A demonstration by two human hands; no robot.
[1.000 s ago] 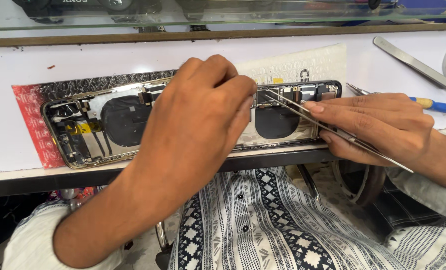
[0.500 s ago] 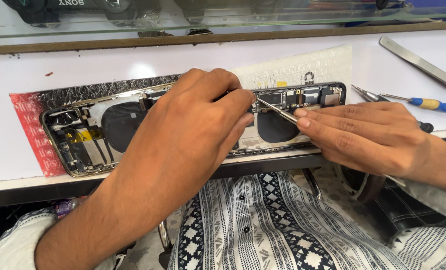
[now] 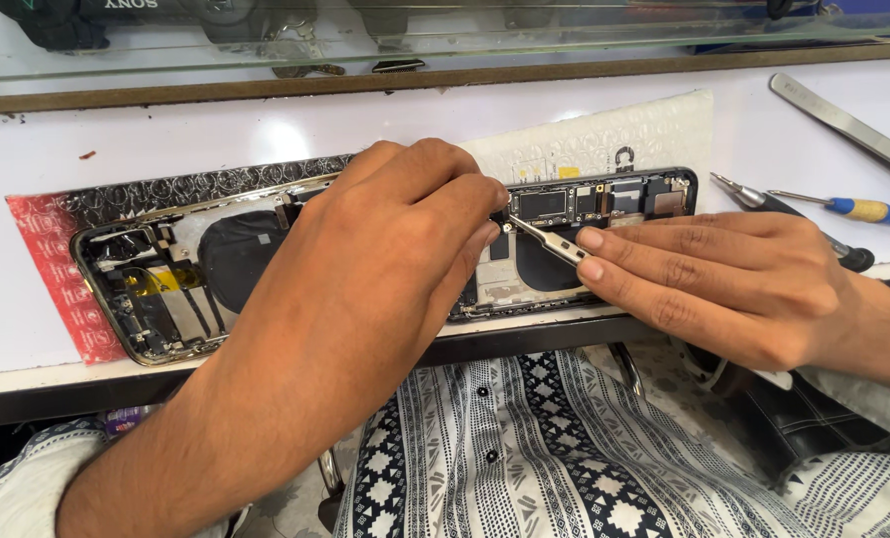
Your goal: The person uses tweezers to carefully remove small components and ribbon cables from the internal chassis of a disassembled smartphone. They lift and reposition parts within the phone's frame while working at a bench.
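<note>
Opened phone point(image 3: 575, 214) at frame centre on white bench point(image 3: 216, 139), left hand point(image 3: 385, 249) fingertips pressed together on its board; right hand point(image 3: 714, 284) pinching tweezers point(image 3: 550, 242), tip inside phone; blue screwdriver point(image 3: 859, 209) at right edge

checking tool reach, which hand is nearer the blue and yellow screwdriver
Right. The right hand lies just below and left of the blue and yellow screwdriver, holding tweezers. The left hand is farther left, over the opened phone.
</note>
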